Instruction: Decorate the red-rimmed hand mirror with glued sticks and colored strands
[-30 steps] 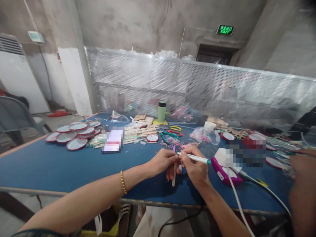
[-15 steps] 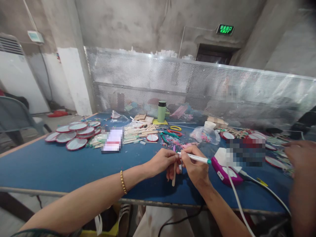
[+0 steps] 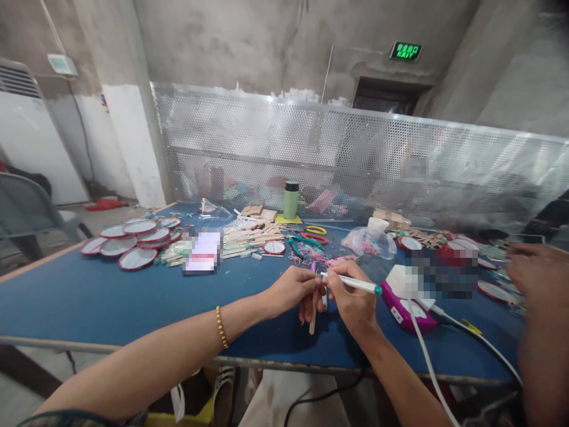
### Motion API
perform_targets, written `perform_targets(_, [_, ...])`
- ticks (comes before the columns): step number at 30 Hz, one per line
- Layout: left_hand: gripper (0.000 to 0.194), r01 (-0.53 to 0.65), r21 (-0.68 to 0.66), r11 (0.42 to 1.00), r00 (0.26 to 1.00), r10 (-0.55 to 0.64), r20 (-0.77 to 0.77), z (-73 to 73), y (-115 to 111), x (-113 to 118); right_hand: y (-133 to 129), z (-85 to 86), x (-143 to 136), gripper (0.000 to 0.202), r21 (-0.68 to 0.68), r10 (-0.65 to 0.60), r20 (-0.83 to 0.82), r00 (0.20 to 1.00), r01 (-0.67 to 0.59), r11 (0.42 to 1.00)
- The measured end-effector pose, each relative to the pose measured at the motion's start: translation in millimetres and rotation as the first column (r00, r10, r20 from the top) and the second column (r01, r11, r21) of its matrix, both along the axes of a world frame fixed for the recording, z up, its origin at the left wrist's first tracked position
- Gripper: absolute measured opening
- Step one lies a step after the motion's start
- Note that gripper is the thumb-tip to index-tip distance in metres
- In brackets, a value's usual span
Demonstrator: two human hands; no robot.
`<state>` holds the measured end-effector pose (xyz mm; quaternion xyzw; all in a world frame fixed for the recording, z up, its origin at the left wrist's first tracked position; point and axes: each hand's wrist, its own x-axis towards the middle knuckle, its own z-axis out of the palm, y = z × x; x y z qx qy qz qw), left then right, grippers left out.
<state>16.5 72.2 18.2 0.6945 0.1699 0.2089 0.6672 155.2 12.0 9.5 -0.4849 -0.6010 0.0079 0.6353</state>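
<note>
My left hand [image 3: 297, 290] is closed around a flat wooden stick [image 3: 313, 317], whose lower end points down toward the table's front edge. A white marker pen [image 3: 353, 283] with a green end lies in the grip of my right hand [image 3: 354, 305]. The pen's tip meets the fingers of my left hand near the stick's upper part, and exactly what it touches is hidden. Just beyond my hands lie a tangle of coloured cords [image 3: 306, 258], a pink tool [image 3: 341, 261] and green-handled pliers [image 3: 297, 249].
Red-rimmed white discs [image 3: 137, 258] are heaped at left, beside a phone [image 3: 203, 252] and wooden sticks [image 3: 253, 237]. A green bottle [image 3: 290, 200] stands at the back. At right are a magenta power strip [image 3: 406, 314] with cables and another person's hand [image 3: 537, 270].
My hands and the pen stay almost in place, with only tiny shifts. At the right edge, the other person's hand has moved slightly.
</note>
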Motion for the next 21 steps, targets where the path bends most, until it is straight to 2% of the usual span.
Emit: perform_targets(21, [0.055, -0.009, -0.001, 1.000, 1.000, 0.009, -0.021, -1.5, 1.0, 0.9, -0.1, -1.7, 0.0, 0.018, -0.050, 0.020, -0.009, 1.000, -0.021, 0.999])
